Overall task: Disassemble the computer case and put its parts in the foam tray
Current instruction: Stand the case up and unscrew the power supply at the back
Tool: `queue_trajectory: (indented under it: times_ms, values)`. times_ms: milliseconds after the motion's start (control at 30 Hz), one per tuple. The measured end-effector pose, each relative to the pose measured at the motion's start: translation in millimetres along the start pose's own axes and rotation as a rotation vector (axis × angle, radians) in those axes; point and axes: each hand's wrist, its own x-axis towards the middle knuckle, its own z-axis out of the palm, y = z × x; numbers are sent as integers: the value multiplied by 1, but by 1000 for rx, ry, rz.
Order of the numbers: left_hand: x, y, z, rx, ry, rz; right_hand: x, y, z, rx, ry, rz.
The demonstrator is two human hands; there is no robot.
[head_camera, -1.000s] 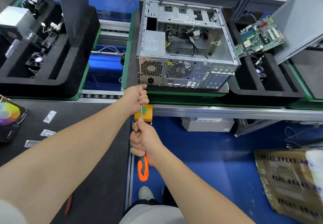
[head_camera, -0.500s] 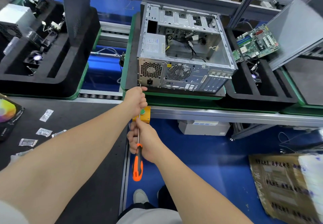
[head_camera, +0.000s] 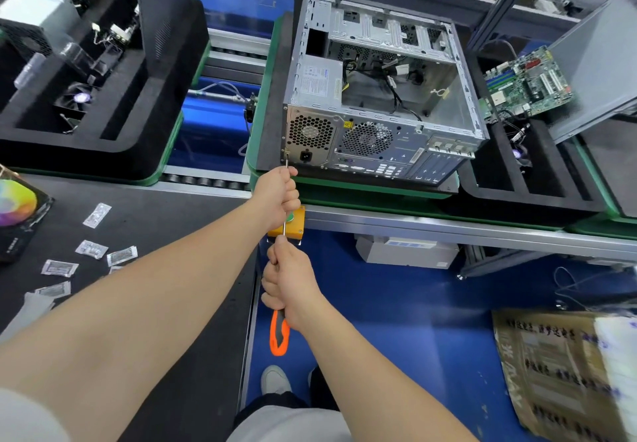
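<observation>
While the computer case (head_camera: 379, 96) is standing far centre, left of the foam tray (head_camera: 524, 205), the screwdriver (head_camera: 279, 334) is being clamped by curled fingers (head_camera: 293, 200): left hand (head_camera: 277, 193) on the shaft, right hand (head_camera: 289, 279) on the handle. The case is being judged stiff, heavy and sharp-edged, best gripped by its frame rails.

Bare, dull-silver sheet metal forms the case (head_camera: 379, 103), its rear grilles perforated. The tray (head_camera: 537, 205) is matt black foam. The screwdriver (head_camera: 278, 336) pairs a bright steel shaft with a glossy orange-and-grey plastic handle. The blue floor (head_camera: 396, 321) shines; the dark mat (head_camera: 155, 221) is matt. The sachets (head_camera: 91, 248) are crinkled film, the box (head_camera: 558, 372) printed brown cardboard.
</observation>
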Motion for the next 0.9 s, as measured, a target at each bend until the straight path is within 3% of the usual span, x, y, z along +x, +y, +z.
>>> queue_trajectory:
  times_ms: [167, 233, 400, 467, 600, 700, 900]
  values:
    - [2, -1, 2, 26, 5, 16, 1, 1, 16, -590, 323, -219]
    - [2, -1, 4, 86, 27, 52, 5, 1, 18, -610, 347, -212]
    - [-1, 13, -1, 538, 244, 464, 9, 3, 10, -27, 39, 17]
    - [-1, 27, -4, 512, 160, 567, 9, 6, 0, 108, -92, 0]
    - [-5, 58, 15, 413, -84, 615, 6, 2, -19, 172, -254, -100]
    - [-8, 76, 34, 400, -64, 620, 5, -1, -30, 251, -349, -114]
    - [4, 88, 47, 444, -62, 432, 7, -4, -31, 502, -486, -15]
